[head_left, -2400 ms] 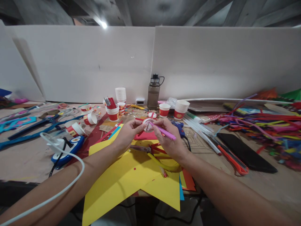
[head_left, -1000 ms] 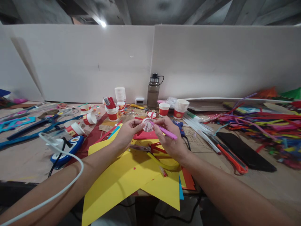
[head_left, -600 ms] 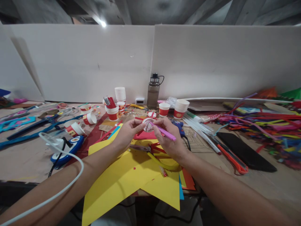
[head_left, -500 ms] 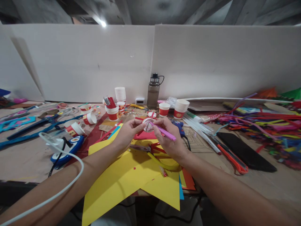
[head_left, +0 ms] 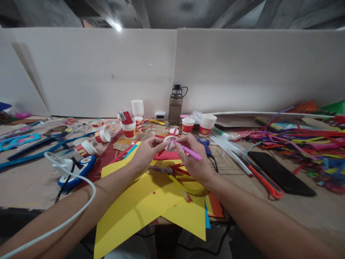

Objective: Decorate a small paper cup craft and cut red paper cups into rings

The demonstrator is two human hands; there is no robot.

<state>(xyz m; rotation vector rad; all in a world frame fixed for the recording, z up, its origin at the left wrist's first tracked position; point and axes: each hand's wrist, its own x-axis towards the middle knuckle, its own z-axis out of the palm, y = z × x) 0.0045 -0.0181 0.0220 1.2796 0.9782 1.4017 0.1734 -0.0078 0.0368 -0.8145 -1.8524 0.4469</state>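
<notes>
Red-and-white cup (head_left: 170, 145), held between my hands. Leftward, a white cable (head_left: 94, 190) crosses my forearm (head_left: 107, 184); my left hand (head_left: 144, 153) pinches the cup, fingers nearly together. Beneath, scissors (head_left: 161, 169) lie on yellow paper (head_left: 132, 208) overhanging the table edge (head_left: 32, 208). My right hand (head_left: 198, 160) grips a purple stick (head_left: 192, 153), tip indistinct; rightward, an orange knife (head_left: 265, 182).

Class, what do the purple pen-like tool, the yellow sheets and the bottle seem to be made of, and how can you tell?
Purple pen-like tool in the right hand: probably plastic, smooth and evenly coloured.
Yellow sheets: matt paper or thin card, flat with crisp edges.
Bottle: tinted plastic or glass, as a liquid line shows through; its shiny collar looks metallic.
</notes>
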